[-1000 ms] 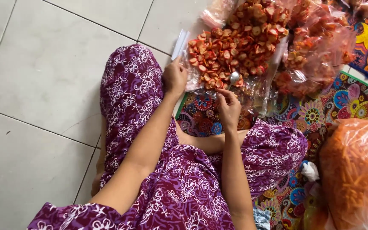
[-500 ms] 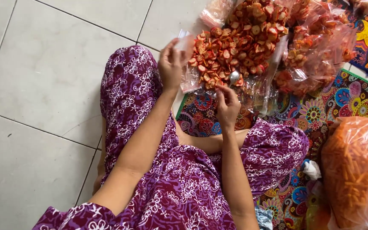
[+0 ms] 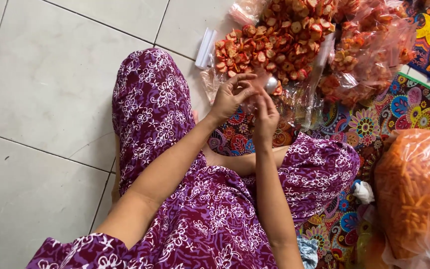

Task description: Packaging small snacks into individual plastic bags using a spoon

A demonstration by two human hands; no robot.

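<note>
Small clear plastic bag (image 3: 255, 97) held between both hands, just in front of the snack pile, above the lap; bag is thin and see-through, hard to make out its edges.

Left hand (image 3: 230, 94): fingers curled, thumb and fingertips pinching the bag's left side. Right hand (image 3: 266, 115): fingers pressed together and pointing up, pinching the bag's right side; the two hands are touching or nearly so, can't tell which.

Just beyond the hands: a heap of reddish-orange sliced snack pieces (image 3: 274, 40) lying on an opened clear plastic sheet (image 3: 304, 94); a small shiny metal object (image 3: 271, 84) at the near edge of the heap, just beside the right fingertips; kind unclear.

Right of the heap: filled clear bags of the same snack (image 3: 369, 60). Left of the heap: a flat stack of white plastic (image 3: 206, 41) on the tiled floor (image 3: 51, 99).

Person sits cross-legged in a purple floral garment (image 3: 195, 214) on a colourful patterned mat (image 3: 404, 109); large bag of orange stick snacks (image 3: 414, 189) at far right, well apart from the hands.
</note>
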